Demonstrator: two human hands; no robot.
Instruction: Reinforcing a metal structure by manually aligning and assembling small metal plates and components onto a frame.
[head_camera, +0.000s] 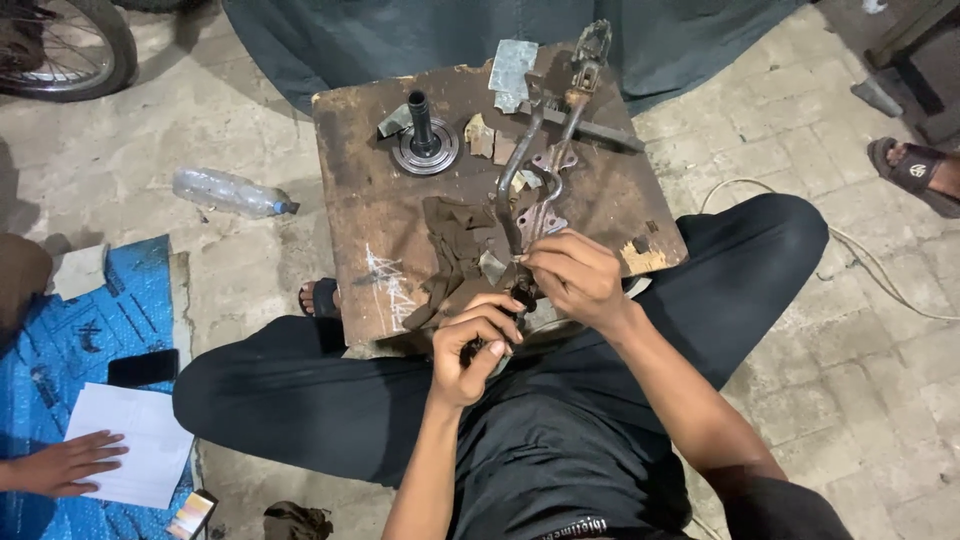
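My left hand (470, 345) is curled around a small dark part at the near edge of a worn wooden stool (370, 215). My right hand (572, 275) pinches the near end of a bent metal lever assembly (540, 150) that lies along the stool top. The two hands meet at the lever's lower end; the piece between the fingers is mostly hidden. A dark brown rag (450, 245) lies under the lever beside my hands. I sit with my legs in black trousers on both sides of the stool.
A round flanged metal shaft (423, 140) and paper scraps (512, 70) sit on the stool's far part. A plastic bottle (228, 192) lies on the paved floor left. Another person's hand (65, 462) rests on white paper over a blue mat. A sandalled foot (915, 170) is at right.
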